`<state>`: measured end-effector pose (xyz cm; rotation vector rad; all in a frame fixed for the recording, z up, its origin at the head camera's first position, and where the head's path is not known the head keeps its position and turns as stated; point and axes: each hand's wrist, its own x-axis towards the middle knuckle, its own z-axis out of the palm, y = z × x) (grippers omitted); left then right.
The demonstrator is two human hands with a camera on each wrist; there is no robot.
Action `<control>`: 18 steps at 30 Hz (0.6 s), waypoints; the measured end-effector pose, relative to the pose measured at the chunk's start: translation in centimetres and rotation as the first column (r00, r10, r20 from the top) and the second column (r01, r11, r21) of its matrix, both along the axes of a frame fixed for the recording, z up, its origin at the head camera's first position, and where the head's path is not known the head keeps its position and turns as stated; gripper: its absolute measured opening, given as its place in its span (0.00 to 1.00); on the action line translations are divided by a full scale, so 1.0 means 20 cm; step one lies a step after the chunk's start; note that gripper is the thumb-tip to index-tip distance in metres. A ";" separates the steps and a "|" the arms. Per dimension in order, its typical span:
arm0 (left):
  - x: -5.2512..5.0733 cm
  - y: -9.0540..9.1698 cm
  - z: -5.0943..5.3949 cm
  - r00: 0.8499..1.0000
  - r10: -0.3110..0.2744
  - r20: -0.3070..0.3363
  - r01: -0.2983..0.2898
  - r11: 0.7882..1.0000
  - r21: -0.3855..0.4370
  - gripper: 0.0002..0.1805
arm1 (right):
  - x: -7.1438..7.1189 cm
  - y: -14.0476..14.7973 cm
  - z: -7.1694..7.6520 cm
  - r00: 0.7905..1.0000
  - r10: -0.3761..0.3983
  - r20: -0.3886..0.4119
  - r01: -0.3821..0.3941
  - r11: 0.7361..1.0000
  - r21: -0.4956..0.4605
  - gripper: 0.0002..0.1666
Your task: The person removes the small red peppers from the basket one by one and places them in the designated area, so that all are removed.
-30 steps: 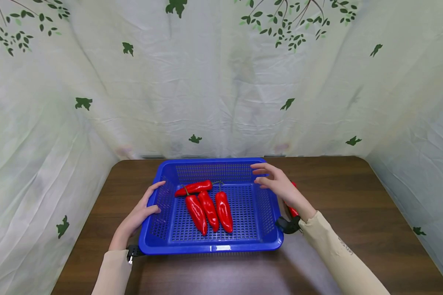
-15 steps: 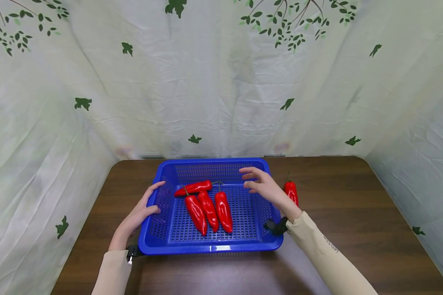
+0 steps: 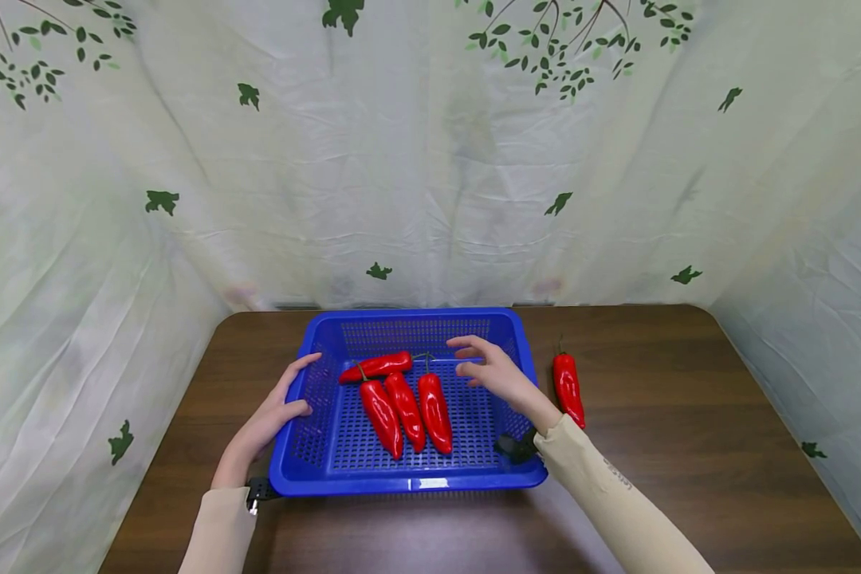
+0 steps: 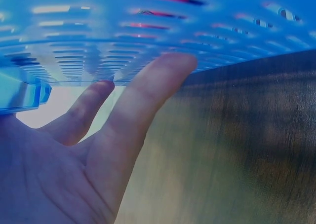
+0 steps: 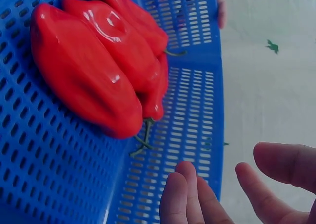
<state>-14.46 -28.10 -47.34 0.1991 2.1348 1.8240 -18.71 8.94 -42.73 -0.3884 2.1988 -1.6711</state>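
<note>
A blue plastic basket with perforated walls sits on the table. Several glossy red chili peppers lie inside it, one crosswise at the back. At the basket's left side my left hand grips the rim, thumb and index finger over the edge. From the left wrist, other fingers show against the outside of the slatted wall. My right hand hovers over the basket's right part, fingers spread and holding nothing. In the right wrist view its fingers are apart from the nearest pepper.
Another red chili pepper lies on the brown wooden table, right of the basket beside my right forearm. A pale curtain with leaf prints hangs behind and along both sides.
My right hand has moved left and slightly toward me, over the basket's inside, uncovering the pepper on the table. The left hand, basket and peppers have stayed put.
</note>
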 end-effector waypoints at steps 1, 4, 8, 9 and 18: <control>0.00 0.00 0.00 1.000 0.000 0.000 0.000 1.000 0.000 0.42 | 0.00 -0.01 0.00 1.000 0.002 0.006 -0.002 1.000 -0.004 0.26; 0.00 0.00 0.00 1.000 0.001 -0.002 -0.001 1.000 -0.001 0.42 | 0.00 -0.02 -0.01 1.000 0.006 0.021 -0.006 1.000 -0.009 0.25; 0.00 0.00 0.00 1.000 0.003 -0.004 -0.003 1.000 -0.002 0.42 | 0.00 -0.04 -0.02 0.999 0.009 0.037 -0.009 1.000 -0.005 0.26; 0.00 0.00 0.00 1.000 0.003 -0.004 -0.003 1.000 -0.004 0.42 | 0.00 -0.05 -0.02 0.999 0.011 0.040 -0.010 1.000 -0.004 0.26; 0.00 0.00 0.00 1.000 0.010 -0.003 -0.010 1.000 -0.019 0.42 | 0.01 -0.11 -0.05 0.998 0.027 0.057 -0.027 1.000 0.002 0.27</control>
